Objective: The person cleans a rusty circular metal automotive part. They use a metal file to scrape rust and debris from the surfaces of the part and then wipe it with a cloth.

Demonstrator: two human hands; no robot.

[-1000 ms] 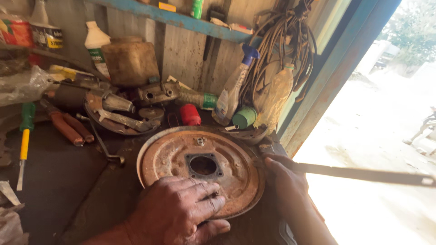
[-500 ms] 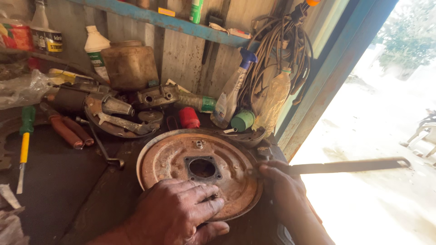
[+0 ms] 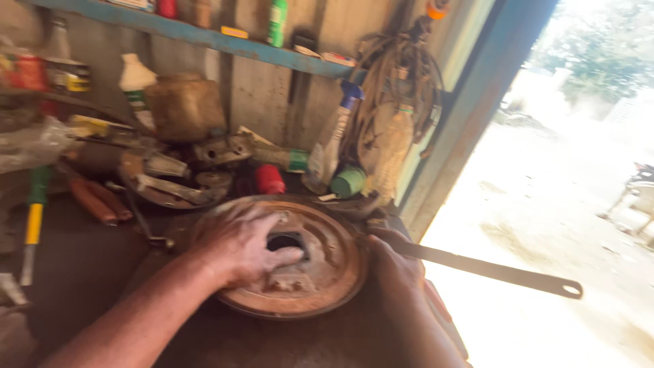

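The left hand [image 3: 242,249] lies flat, fingers spread, on the rusty brake backing plate [image 3: 327,266] on the workbench [image 3: 82,272]; the right hand [image 3: 390,262] grips a long flat metal bar [image 3: 490,269] at its rim.

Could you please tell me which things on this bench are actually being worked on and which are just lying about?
In hand:
left hand on rusty round plate
right hand gripping long flat bar

Lying about:
spray bottle
red cap
green cup
yellow-handled tool
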